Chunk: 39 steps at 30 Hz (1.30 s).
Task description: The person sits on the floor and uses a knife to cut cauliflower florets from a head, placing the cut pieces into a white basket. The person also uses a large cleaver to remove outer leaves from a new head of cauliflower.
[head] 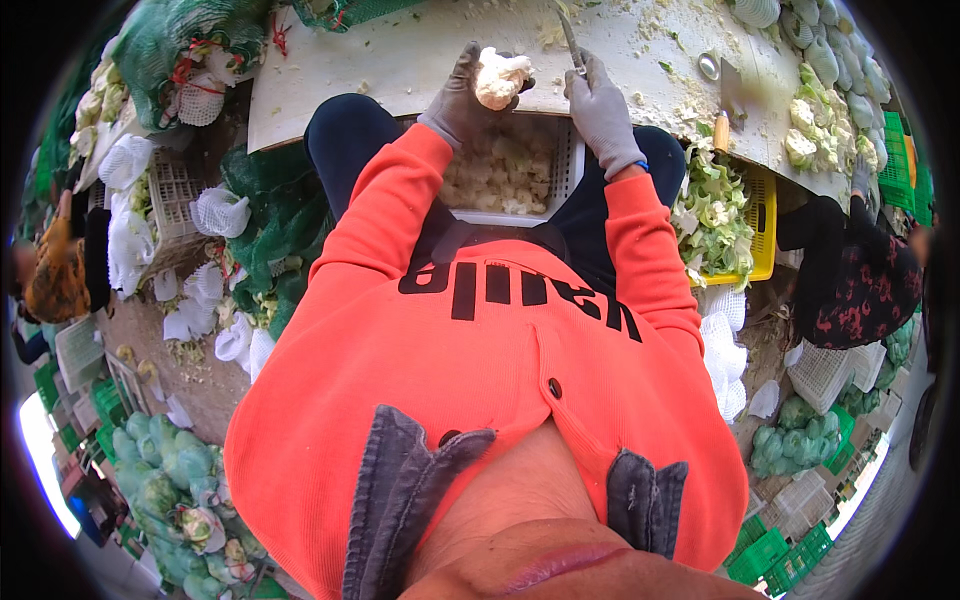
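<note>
A piece of cauliflower (501, 79) rests in my gloved left hand (459, 101), just above the near edge of the white work table (420, 52). My gloved right hand (602, 112) grips a knife (570, 36) by its handle, the blade pointing away over the table. Between my knees stands a white plastic crate (570, 169) holding many cut cauliflower florets (499, 169). Small white crumbs and leaf bits are scattered over the table top.
A cleaver (721, 124) and a round metal piece (708, 66) lie at the table's right. A yellow crate (763, 225) holds trimmed leaves (712, 210). Green net sacks (277, 210) and a white crate (176, 199) stand left. Co-workers sit at both sides.
</note>
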Available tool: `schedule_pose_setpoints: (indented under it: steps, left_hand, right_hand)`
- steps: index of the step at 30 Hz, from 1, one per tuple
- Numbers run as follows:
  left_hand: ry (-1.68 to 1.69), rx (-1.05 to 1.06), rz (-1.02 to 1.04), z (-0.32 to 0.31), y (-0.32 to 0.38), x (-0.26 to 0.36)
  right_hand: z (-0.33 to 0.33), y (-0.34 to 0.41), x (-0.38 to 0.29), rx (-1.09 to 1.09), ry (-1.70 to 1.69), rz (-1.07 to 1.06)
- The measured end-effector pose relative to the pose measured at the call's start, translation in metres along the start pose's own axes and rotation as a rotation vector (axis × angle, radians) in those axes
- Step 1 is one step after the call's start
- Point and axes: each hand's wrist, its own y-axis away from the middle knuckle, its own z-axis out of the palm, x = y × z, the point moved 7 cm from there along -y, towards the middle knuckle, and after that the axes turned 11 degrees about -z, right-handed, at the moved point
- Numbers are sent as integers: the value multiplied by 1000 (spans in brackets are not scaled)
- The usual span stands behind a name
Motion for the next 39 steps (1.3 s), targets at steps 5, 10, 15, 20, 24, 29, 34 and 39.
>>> schedule_pose_setpoints:
  steps: [5,10,15,20,24,29,34,39]
  left_hand:
    - [82,-175,48,15,-6,3]
    - [223,-426,-5,47,-13,8]
    - [-101,-107,159,46,-20,18]
    - [105,20,132,46,-25,18]
    - [107,-34,122,50,-18,22]
    - [150,-36,127,24,-1,41]
    - [428,-217,97,-1,18,65]
    - [484,-96,204,-23,27,83]
  right_hand:
    - [1,26,-51,-56,443,-468]
    - [-3,20,-56,-75,537,-496]
    - [-14,20,-58,-94,513,-567]
    - [-17,11,-42,-22,688,-606]
    - [-48,-17,27,-143,772,-141]
    - [-99,-35,60,86,698,132]
    - [1,19,17,-83,113,-116]
    - [135,93,48,-886,476,-224]
